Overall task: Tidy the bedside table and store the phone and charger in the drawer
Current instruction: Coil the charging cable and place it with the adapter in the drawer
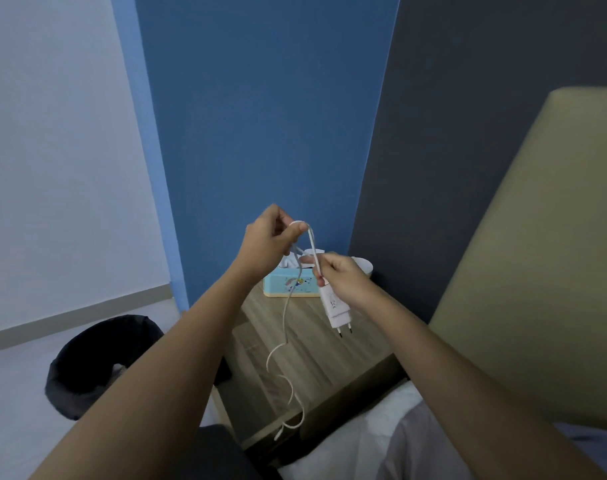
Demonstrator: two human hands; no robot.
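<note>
Left hand [265, 242] pinches a loop of the white charger cable [288, 306]; right hand [343, 280] grips the charger plug [335, 306] above the bedside table [329, 355]. Risk: the dangling tail may tangle or snag the tissue box [288, 285].

Blue wall [260, 116] between white wall [52, 150] and dark grey wall [485, 98]; beige headboard [537, 254], pale floor [14, 393].

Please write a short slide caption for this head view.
Left hand loops white cable; right hand holds charger plug above bedside table.
</note>
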